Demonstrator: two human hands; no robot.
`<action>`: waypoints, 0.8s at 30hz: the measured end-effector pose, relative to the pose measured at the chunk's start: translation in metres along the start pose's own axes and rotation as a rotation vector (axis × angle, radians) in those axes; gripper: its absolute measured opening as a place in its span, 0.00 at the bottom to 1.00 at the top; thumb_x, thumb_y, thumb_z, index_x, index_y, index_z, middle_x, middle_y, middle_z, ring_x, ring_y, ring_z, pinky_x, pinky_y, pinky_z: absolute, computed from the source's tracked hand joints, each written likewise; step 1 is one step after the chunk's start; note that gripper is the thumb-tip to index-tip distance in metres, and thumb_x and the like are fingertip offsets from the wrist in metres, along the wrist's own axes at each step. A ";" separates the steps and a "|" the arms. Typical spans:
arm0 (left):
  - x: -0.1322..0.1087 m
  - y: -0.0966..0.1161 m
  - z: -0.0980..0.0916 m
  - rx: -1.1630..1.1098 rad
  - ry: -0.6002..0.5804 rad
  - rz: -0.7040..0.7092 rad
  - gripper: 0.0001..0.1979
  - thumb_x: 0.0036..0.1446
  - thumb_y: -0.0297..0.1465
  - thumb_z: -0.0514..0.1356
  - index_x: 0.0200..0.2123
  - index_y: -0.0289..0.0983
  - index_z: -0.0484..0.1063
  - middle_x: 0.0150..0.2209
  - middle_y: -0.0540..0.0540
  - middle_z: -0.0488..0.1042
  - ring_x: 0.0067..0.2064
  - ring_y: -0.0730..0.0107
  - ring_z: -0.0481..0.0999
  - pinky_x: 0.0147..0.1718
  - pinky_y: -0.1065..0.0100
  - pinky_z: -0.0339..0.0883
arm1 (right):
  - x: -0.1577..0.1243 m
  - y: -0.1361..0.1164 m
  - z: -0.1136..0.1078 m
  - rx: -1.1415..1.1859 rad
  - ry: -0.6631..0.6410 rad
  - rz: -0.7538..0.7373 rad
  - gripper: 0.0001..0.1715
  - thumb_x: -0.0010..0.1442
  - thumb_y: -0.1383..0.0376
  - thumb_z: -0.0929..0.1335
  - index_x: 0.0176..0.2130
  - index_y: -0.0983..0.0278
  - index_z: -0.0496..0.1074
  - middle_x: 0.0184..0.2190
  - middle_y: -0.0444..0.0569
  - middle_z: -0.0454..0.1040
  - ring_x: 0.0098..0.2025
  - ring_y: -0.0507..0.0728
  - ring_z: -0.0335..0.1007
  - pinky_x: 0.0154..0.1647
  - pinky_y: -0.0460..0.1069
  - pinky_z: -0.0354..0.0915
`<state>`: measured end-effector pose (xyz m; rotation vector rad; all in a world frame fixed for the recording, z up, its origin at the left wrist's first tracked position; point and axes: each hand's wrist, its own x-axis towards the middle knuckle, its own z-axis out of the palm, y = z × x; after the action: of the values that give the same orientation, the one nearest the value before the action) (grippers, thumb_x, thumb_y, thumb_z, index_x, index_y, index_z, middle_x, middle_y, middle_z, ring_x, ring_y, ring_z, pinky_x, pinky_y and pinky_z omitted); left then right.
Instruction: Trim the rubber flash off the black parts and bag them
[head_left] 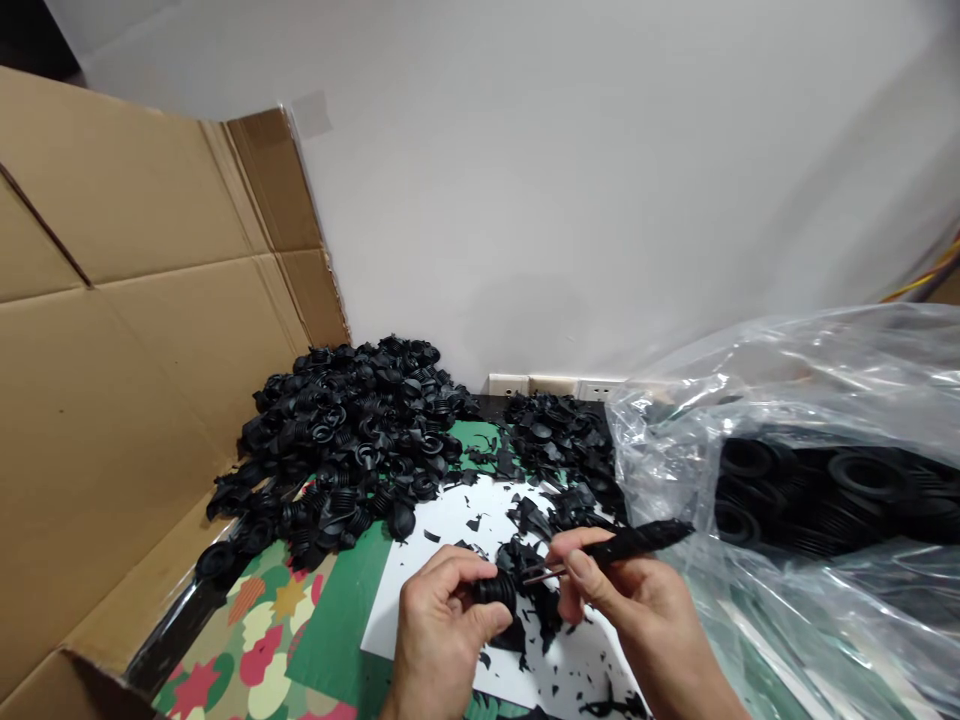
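A black ribbed rubber part (495, 594) is pinched between the thumb and fingers of my left hand (448, 620), above a white sheet (409, 570). My right hand (626, 595) grips a tool with a black wrapped handle (641, 541). Its thin metal tip points left and reaches close to the ribbed part; whether they touch is hard to tell. Black rubber scraps (551, 610) lie on the sheet below and between both hands.
Many black rubber parts (360, 430) are heaped at the back left, beside a cardboard wall (150, 350). More scraps (559, 435) are piled near the wall sockets (508, 385). On the right, a clear plastic bag (667, 450) holds black ribbed parts (870, 475).
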<state>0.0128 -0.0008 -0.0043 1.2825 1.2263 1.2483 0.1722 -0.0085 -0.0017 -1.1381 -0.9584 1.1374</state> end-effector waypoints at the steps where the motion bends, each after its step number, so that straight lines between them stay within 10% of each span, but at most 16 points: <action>1: 0.000 0.000 0.000 0.000 -0.004 -0.003 0.11 0.35 0.17 0.62 0.23 0.36 0.78 0.27 0.49 0.72 0.27 0.69 0.69 0.24 0.72 0.64 | -0.001 0.000 0.001 0.028 -0.011 -0.013 0.18 0.48 0.52 0.72 0.29 0.65 0.75 0.14 0.44 0.70 0.19 0.55 0.66 0.22 0.48 0.63; 6: 0.000 -0.003 -0.001 -0.002 -0.040 -0.001 0.10 0.36 0.18 0.62 0.24 0.36 0.78 0.26 0.49 0.71 0.28 0.68 0.69 0.24 0.71 0.63 | -0.008 0.006 0.007 0.085 -0.087 -0.101 0.13 0.46 0.56 0.74 0.28 0.63 0.77 0.28 0.47 0.74 0.20 0.52 0.67 0.22 0.48 0.67; 24: 0.000 -0.005 -0.002 0.104 -0.033 0.021 0.08 0.38 0.20 0.63 0.25 0.36 0.78 0.26 0.48 0.72 0.29 0.66 0.69 0.27 0.70 0.62 | -0.006 0.010 0.002 -0.287 -0.314 -0.554 0.04 0.57 0.66 0.68 0.34 0.57 0.74 0.30 0.47 0.77 0.32 0.57 0.74 0.33 0.47 0.69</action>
<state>0.0102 -0.0010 -0.0097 1.3894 1.2710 1.1868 0.1676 -0.0134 -0.0112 -0.8405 -1.6046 0.7459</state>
